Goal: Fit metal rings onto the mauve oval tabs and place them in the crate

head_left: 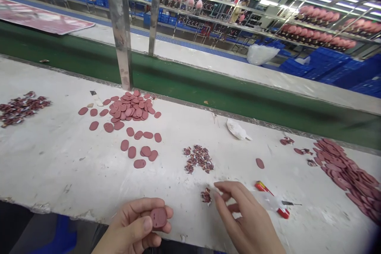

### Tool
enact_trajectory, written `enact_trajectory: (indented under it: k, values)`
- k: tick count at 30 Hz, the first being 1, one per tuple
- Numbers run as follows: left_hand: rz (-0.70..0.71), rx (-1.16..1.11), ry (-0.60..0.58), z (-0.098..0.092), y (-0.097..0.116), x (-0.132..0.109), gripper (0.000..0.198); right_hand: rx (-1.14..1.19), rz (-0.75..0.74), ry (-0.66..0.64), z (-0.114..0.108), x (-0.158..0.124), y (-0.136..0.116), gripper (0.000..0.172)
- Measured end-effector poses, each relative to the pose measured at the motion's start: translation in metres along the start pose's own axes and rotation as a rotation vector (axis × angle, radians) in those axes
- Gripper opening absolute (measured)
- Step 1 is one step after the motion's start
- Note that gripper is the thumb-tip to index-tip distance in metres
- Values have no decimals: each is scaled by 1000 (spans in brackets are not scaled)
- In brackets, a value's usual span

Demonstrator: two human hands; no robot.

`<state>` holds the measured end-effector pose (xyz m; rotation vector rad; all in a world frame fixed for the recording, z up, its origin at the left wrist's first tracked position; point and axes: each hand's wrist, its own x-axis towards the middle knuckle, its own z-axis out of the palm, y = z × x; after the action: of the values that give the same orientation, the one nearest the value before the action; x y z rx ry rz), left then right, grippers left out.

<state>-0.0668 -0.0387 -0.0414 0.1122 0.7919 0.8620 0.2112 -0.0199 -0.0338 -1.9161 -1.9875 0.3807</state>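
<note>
My left hand (139, 224) is at the table's near edge, its fingers and thumb closed on a dark red oval pad (158, 217). My right hand (244, 218) hovers beside it with fingers spread, the fingertips close to a small dark red cluster piece (206, 195) lying on the white table (59, 166). A small heap of similar cluster pieces (199, 158) lies just beyond. Loose oval pads (139, 147) are scattered further left, below a bigger pile of pads (131, 107).
A red-handled tool (272, 200) lies right of my right hand. A long pile of oval pads (345, 170) fills the right side; another heap of cluster pieces (20, 107) sits far left. A white scrap (237, 129), metal posts (120, 27) and a green conveyor belt (208, 83) lie behind.
</note>
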Motion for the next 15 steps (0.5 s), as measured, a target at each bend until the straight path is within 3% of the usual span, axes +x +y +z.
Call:
enact_trajectory:
  k: [3, 6, 9, 12, 15]
  values:
    - [-4, 6, -5, 0, -1, 2, 39, 19, 180, 0, 11, -1, -8, 32]
    - [-19, 23, -23, 1, -3, 3, 40, 77, 154, -6, 22, 1, -15, 27]
    - [1, 58, -31, 1, -7, 3, 40, 177, 123, -24, 19, -1, -27, 29]
    - [103, 143, -18, 0, -12, 2, 39, 479, 126, -102, 6, -9, -47, 28]
    - [183, 208, -27, -1, -17, 2, 35, 889, 151, -154, -1, -22, -70, 15]
